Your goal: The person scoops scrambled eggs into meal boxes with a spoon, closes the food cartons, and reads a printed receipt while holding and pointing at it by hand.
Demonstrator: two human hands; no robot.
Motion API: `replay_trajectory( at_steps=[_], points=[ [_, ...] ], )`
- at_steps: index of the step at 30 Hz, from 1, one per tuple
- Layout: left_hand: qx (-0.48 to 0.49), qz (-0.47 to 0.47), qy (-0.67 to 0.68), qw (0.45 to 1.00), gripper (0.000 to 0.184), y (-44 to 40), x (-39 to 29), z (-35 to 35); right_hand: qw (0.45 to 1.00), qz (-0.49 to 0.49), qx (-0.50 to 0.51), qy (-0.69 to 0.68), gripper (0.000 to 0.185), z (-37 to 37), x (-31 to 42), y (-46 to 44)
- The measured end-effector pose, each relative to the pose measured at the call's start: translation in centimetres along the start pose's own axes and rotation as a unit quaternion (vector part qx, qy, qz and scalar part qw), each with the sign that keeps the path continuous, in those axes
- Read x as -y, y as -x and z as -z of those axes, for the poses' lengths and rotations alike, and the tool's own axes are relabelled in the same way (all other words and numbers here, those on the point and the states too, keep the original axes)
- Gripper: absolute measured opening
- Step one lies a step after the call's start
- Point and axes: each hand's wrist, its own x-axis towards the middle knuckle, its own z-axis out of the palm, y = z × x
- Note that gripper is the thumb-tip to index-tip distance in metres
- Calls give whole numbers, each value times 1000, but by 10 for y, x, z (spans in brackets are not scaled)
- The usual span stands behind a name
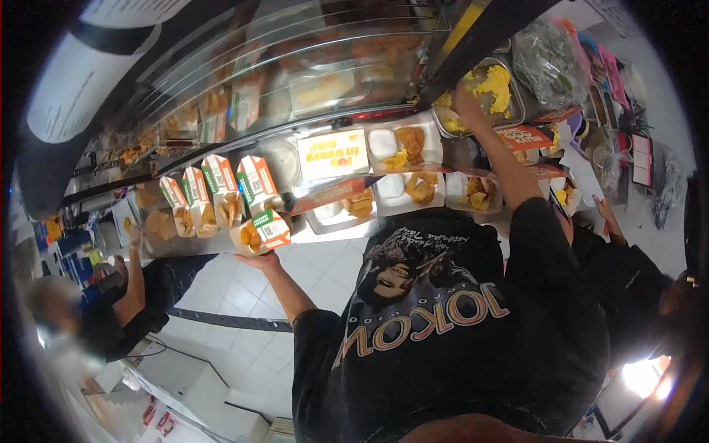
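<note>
My left hand (258,260) is under a small orange, white and green paper food box (267,230) and grips its lower edge. Brown fried pieces show in its open side. My right hand (468,109) reaches into a metal tray (518,111) of yellow crumbly food (496,87) at the upper right. Its fingers are blurred, so their closing is unclear. Several similar upright paper boxes (218,190) stand just beyond my left hand. Between my hands are open white boxes (408,146) with fried chicken and a white packet.
A glass display case (310,52) runs along the counter's back. A white printed carton (332,153) lies by the open boxes. A plastic bag (546,63) sits beside the tray. One co-worker (122,310) is at left; another (628,273) stands close at right.
</note>
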Motion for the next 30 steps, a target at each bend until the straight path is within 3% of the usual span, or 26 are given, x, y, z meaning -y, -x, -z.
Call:
replay_trajectory(
  at_steps=[1, 2, 5, 9, 13, 16, 17, 20, 22, 23, 25, 26, 30],
  points=[
    [11, -8, 1, 1000, 89, 0, 2, -1, 999, 36, -6, -12, 48, -17, -3, -2],
    [6, -13, -12, 1000, 90, 3, 1, -5, 997, 54, 33, -33, 63, -21, 3, -4],
    [22, -5, 8, 1000, 92, -7, 4, 9, 990, 69, 95, -82, 66, -2, 8, -11],
    [-12, 18, -4, 1000, 94, -1, 2, 6, 927, -159, 165, -296, 52, 35, 24, 1],
    [9, 21, 21, 1000, 90, 0, 2, 8, 735, -224, 245, -592, 43, 33, 2, -4],
    [-14, 29, 26, 999, 91, -3, 1, 12, 597, -288, 233, -711, 11, 40, 7, 0],
    [-26, 35, 28, 999, 91, 0, 1, 5, 556, -320, 210, -738, 22, 48, 14, 6],
    [-5, 30, 13, 999, 95, 9, -3, -7, 475, -222, 324, -787, 28, 35, -19, 3],
    [-25, 46, 15, 999, 98, 7, -4, -6, 533, -271, 236, -766, 36, 50, -13, 12],
    [-38, 58, 10, 998, 99, 8, -4, -3, 614, -304, 141, -715, 36, 65, 8, 18],
    [-41, 68, -20, 997, 100, 10, -7, 1, 698, -215, 154, -665, 33, 103, 4, 50],
    [-39, 69, -26, 997, 101, 6, -3, -1, 695, -77, 251, -669, 31, 123, -12, 63],
    [-27, 56, -49, 997, 101, -4, 2, 9, 674, -159, 133, -709, 23, 178, 4, 152]
  ],
)
